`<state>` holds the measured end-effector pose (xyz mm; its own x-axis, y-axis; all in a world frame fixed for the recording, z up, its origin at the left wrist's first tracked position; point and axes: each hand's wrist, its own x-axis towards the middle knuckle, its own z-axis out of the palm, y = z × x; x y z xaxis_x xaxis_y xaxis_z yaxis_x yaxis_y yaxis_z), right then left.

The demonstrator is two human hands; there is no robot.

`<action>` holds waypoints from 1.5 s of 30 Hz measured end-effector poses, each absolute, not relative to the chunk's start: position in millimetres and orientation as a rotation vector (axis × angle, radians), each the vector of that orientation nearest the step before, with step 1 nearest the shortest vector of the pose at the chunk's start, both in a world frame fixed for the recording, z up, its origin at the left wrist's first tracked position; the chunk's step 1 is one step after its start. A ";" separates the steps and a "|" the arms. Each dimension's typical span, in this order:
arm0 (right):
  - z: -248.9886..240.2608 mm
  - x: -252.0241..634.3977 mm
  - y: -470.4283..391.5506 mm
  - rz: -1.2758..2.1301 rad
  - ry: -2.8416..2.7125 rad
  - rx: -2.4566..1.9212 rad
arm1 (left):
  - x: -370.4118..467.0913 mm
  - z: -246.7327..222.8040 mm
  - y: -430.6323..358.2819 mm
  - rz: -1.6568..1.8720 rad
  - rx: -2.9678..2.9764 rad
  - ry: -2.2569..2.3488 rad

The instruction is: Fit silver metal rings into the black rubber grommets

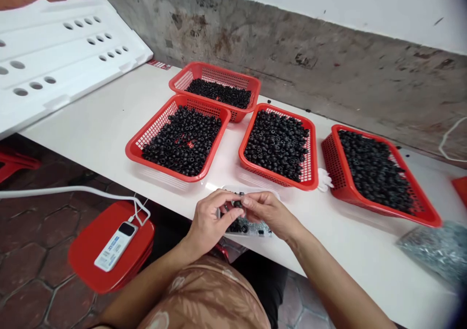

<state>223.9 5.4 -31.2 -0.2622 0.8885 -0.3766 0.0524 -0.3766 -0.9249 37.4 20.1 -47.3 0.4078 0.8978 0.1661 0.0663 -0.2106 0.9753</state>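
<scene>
My left hand is closed, thumb and fingers pinching a small round black plastic part. Right beside it, my right hand is closed too, its thumb and fingertips meeting at the same part; anything else between them is too small to make out. Both hands are over a clear plastic tray at the table's front edge. Loose black parts lie in the tray's left side, and small shiny metal pieces fill its middle, partly hidden by my hands.
Red baskets of black parts stand behind: left, back, middle and right. A clear bag of metal pieces lies at the right. White foam board leans at the left. A power bank rests on a red stool.
</scene>
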 end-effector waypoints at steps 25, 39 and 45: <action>-58.1 228.2 2.5 0.630 -2.453 -2.117 | 31.4 -66.3 13.1 0.620 1.217 0.884; -64.0 243.9 -2.6 0.599 -2.308 -2.019 | 29.4 -63.8 8.8 0.559 1.509 0.957; -71.4 237.1 -5.0 0.564 -2.374 -2.076 | 29.5 -64.0 8.8 0.572 1.498 0.965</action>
<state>237.1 -5.0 -71.4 -0.1592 0.9484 -0.2741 0.9704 0.0992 -0.2204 29.5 8.8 -64.0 0.5345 0.8268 -0.1752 0.2427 0.0483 0.9689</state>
